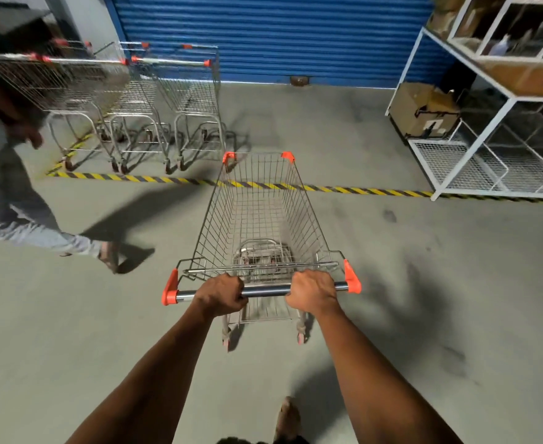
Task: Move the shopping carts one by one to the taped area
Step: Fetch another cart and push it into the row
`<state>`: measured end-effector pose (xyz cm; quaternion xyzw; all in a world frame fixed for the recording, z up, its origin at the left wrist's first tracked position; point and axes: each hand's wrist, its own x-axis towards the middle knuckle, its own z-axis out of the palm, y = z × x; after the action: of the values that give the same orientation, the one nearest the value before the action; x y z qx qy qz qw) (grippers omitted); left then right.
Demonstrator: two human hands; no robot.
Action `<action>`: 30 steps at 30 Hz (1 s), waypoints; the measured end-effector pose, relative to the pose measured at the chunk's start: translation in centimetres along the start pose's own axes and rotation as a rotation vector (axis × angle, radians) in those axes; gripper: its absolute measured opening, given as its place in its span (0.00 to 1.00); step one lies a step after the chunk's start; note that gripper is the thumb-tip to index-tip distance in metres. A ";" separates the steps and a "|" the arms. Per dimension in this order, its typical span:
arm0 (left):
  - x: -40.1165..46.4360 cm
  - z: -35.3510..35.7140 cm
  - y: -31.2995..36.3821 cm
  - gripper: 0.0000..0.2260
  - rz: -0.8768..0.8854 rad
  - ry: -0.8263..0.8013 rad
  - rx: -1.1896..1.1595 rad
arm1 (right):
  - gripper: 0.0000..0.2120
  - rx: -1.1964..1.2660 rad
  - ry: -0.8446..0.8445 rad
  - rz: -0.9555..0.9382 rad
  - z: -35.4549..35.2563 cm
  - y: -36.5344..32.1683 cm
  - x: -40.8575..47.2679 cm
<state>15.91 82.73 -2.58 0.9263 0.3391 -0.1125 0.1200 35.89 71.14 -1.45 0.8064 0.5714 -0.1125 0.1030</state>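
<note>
An empty wire shopping cart [257, 213] with orange corner caps stands straight ahead of me on the grey floor. Its handle bar [263, 290] is gripped by both hands: my left hand [220, 294] left of centre, my right hand [312, 291] right of centre. The cart's front end reaches the yellow-and-black striped tape line [360, 190] that runs across the floor. Beyond the tape, at the far left, three parked carts [154, 100] stand side by side in front of a blue roller shutter [279, 33].
Another person [10, 193] in grey trousers walks at the left, near the parked carts. A white metal shelving rack [488, 129] with cardboard boxes [424, 110] stands at the right, its foot on the tape line. Open floor lies between the parked carts and the rack.
</note>
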 end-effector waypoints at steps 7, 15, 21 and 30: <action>12.3 -4.3 -4.8 0.12 -0.041 -0.016 -0.029 | 0.09 0.001 -0.009 -0.027 -4.2 2.5 13.9; 28.0 -10.3 -12.9 0.13 -0.042 0.001 -0.023 | 0.11 -0.003 0.021 -0.030 -10.0 3.5 31.5; 38.8 -14.8 -19.0 0.15 -0.036 -0.018 -0.011 | 0.12 0.019 0.001 0.016 -14.2 3.5 43.6; 53.9 -20.8 -26.7 0.16 -0.017 -0.038 0.003 | 0.13 0.013 -0.005 0.035 -18.7 4.6 61.0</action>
<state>41.24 141.12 -2.46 0.9212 0.3445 -0.1319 0.1241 61.03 129.96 -1.66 0.8168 0.5559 -0.1165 0.1011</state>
